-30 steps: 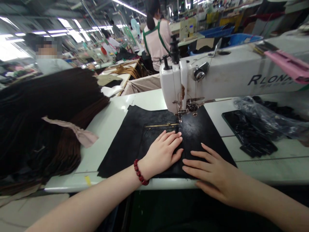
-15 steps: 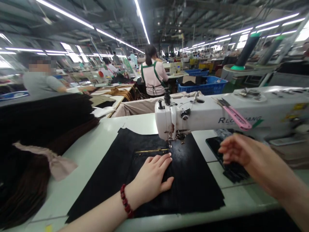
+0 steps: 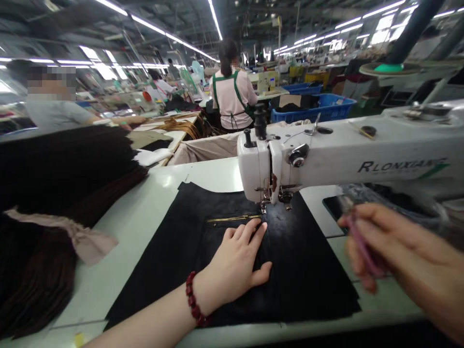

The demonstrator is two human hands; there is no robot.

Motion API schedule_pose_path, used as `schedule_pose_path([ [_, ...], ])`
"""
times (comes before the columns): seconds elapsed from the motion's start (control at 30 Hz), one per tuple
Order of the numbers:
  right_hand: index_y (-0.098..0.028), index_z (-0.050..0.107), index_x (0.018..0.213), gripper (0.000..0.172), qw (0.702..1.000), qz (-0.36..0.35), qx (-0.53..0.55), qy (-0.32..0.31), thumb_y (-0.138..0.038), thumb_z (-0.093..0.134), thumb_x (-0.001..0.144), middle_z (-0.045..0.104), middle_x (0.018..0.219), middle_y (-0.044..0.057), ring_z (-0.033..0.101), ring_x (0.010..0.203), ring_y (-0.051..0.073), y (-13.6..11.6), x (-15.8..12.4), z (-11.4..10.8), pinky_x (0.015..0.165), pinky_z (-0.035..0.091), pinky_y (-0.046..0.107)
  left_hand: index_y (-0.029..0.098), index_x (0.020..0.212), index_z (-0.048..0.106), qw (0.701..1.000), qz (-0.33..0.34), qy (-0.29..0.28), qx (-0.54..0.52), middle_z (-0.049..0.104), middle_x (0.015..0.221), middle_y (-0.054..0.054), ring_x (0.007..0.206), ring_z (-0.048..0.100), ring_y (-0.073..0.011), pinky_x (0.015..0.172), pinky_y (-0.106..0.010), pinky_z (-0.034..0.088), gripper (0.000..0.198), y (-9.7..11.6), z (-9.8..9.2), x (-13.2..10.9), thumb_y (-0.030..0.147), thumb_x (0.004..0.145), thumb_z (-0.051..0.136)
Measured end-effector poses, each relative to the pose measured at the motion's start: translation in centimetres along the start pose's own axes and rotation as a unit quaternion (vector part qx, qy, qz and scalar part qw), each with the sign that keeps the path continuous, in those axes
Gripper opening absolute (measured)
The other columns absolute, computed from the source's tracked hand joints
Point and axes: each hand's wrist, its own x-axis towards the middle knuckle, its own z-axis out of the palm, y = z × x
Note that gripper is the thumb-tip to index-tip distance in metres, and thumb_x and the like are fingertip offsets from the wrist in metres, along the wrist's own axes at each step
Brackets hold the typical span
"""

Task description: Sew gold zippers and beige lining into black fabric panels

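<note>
My left hand (image 3: 237, 261) lies flat, fingers stretched, on a black fabric panel (image 3: 203, 251) with a brass zipper (image 3: 234, 218), just in front of the needle of a white sewing machine (image 3: 326, 154). My right hand (image 3: 384, 246) hovers at the right of the panel, blurred by motion, its fingers closed on a pair of pink-handled snips (image 3: 357, 239). A red bead bracelet (image 3: 194, 299) circles my left wrist.
A thick stack of dark brown and black material (image 3: 54, 203) tied with a pink strip (image 3: 83, 237) fills the table's left. Black pieces and a plastic bag (image 3: 398, 198) lie under the machine arm. Other people work at tables beyond; blue crates (image 3: 319, 106) stand behind.
My right hand left the fabric, reached up to the machine arm and came back down holding the pink snips, which are gone from the arm. My left hand stayed on the panel.
</note>
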Motion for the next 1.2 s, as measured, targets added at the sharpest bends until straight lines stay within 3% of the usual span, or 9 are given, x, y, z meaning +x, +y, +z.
schedule_pose_path([
  [0.07, -0.025, 0.055, 0.090, 0.032, 0.997, 0.033, 0.031, -0.061, -0.044, 0.031, 0.101, 0.065, 0.072, 0.000, 0.061, 0.061, 0.014, 0.6, 0.1, 3.6, 0.054, 0.048, 0.026, 0.016, 0.146, 0.039, 1.000, -0.005, -0.005, -0.005, 0.041, 0.148, -0.014, 0.122, 0.047, -0.0321, 0.097, -0.047, 0.041, 0.073, -0.1, 0.0, 0.1, 0.047, 0.084, 0.059],
  [0.17, -0.023, 0.053, 0.089, 0.023, 0.989, 0.012, -0.127, -0.079, -0.042, 0.042, 0.098, 0.066, 0.078, 0.000, 0.064, 0.069, 0.018, 0.9, 2.3, 7.6, 0.057, 0.041, 0.029, 0.015, 0.145, 0.039, 1.000, -0.007, -0.015, -0.016, 0.043, 0.147, -0.014, 0.123, 0.046, -0.0319, 0.098, -0.047, 0.040, 0.074, -0.2, -0.1, 0.3, 0.047, 0.083, 0.060],
  [0.27, -0.023, 0.056, 0.091, 0.023, 0.957, -0.016, -0.280, -0.074, -0.039, 0.041, 0.099, 0.068, 0.077, 0.001, 0.065, 0.064, 0.020, 1.2, 4.9, 9.4, 0.050, 0.027, 0.030, 0.015, 0.144, 0.040, 0.999, -0.009, -0.019, -0.025, 0.043, 0.147, -0.013, 0.123, 0.046, -0.0313, 0.098, -0.047, 0.041, 0.073, -0.3, -0.1, 0.3, 0.048, 0.082, 0.060],
  [0.37, -0.023, 0.060, 0.088, 0.028, 0.937, -0.037, -0.339, -0.070, -0.038, 0.039, 0.099, 0.067, 0.068, 0.001, 0.065, 0.056, 0.020, 1.4, 6.2, 9.9, 0.048, 0.020, 0.030, 0.015, 0.144, 0.040, 0.999, -0.010, -0.023, -0.033, 0.043, 0.147, -0.012, 0.122, 0.047, -0.0309, 0.097, -0.047, 0.041, 0.073, -0.3, -0.1, 0.4, 0.047, 0.082, 0.060],
  [0.5, -0.022, 0.063, 0.086, 0.031, 0.930, -0.060, -0.354, -0.079, -0.037, 0.039, 0.099, 0.066, 0.062, 0.003, 0.065, 0.055, 0.018, 1.7, 6.5, 10.1, 0.048, 0.019, 0.030, 0.015, 0.144, 0.041, 0.999, -0.011, -0.026, -0.039, 0.044, 0.145, -0.012, 0.121, 0.047, -0.0317, 0.096, -0.048, 0.042, 0.074, -0.3, -0.2, 0.4, 0.048, 0.080, 0.061],
  [0.8, -0.022, 0.066, 0.090, 0.032, 0.920, -0.100, -0.372, -0.077, -0.032, 0.037, 0.099, 0.068, 0.066, 0.004, 0.062, 0.052, 0.018, 2.0, 6.7, 10.6, 0.047, 0.019, 0.030, 0.016, 0.144, 0.041, 0.999, 0.000, -0.017, -0.047, 0.046, 0.145, -0.012, 0.123, 0.047, -0.0324, 0.099, -0.048, 0.043, 0.074, -0.5, -0.1, 0.3, 0.046, 0.080, 0.063],
  [1.0, -0.021, 0.067, 0.091, 0.030, 0.920, -0.127, -0.362, -0.082, -0.027, 0.038, 0.098, 0.069, 0.073, 0.004, 0.060, 0.054, 0.015, 2.0, 6.7, 10.6, 0.047, 0.019, 0.031, 0.019, 0.143, 0.044, 0.999, -0.005, 0.015, -0.047, 0.038, 0.151, -0.012, 0.138, 0.034, -0.0336, 0.115, -0.051, 0.031, 0.074, -0.7, 0.1, 0.1, 0.048, 0.078, 0.064],
  [1.2, -0.021, 0.068, 0.106, 0.031, 0.913, -0.150, -0.372, -0.077, -0.026, 0.039, 0.097, 0.070, 0.078, 0.005, 0.060, 0.056, 0.016, 2.2, 6.8, 10.7, 0.047, 0.021, 0.032, 0.015, 0.147, 0.037, 0.998, -0.005, 0.011, -0.056, 0.036, 0.154, -0.012, 0.141, 0.035, -0.0290, 0.119, -0.046, 0.029, 0.081, -0.8, 0.4, 0.1, 0.050, 0.078, 0.063],
])
